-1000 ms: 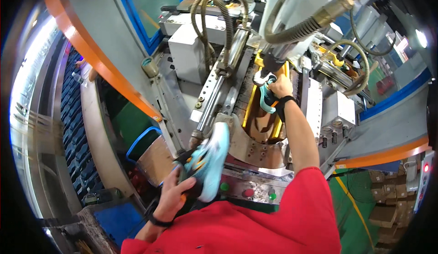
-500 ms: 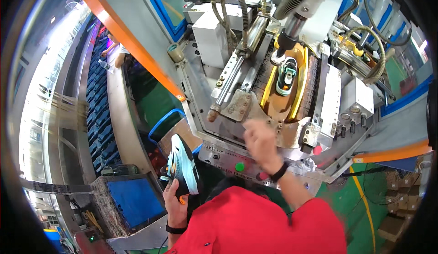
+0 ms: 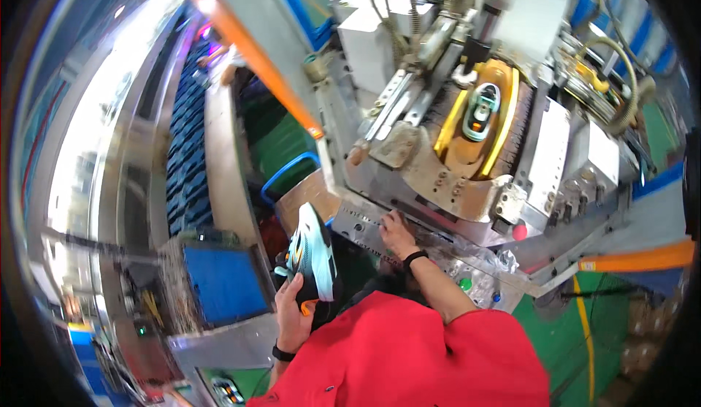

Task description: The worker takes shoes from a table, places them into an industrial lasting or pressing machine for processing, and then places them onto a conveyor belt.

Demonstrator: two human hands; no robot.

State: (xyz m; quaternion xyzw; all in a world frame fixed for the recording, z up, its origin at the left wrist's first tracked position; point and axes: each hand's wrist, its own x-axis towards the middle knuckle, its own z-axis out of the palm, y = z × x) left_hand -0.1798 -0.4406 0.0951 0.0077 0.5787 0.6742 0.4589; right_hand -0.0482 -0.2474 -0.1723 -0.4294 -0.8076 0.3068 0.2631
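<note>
L hand [image 3: 293, 319] grips lt-blue shoe [image 3: 314, 261] — R hand [image 3: 398, 234] at ctrl panel [image 3: 353, 226].

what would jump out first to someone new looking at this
Probably the light blue shoe in the person's left hand, left of centre. Next might be the second shoe, lying between two yellow bars in the metal machine, right of centre and higher up. The bright red shirt fills the bottom middle.
</note>
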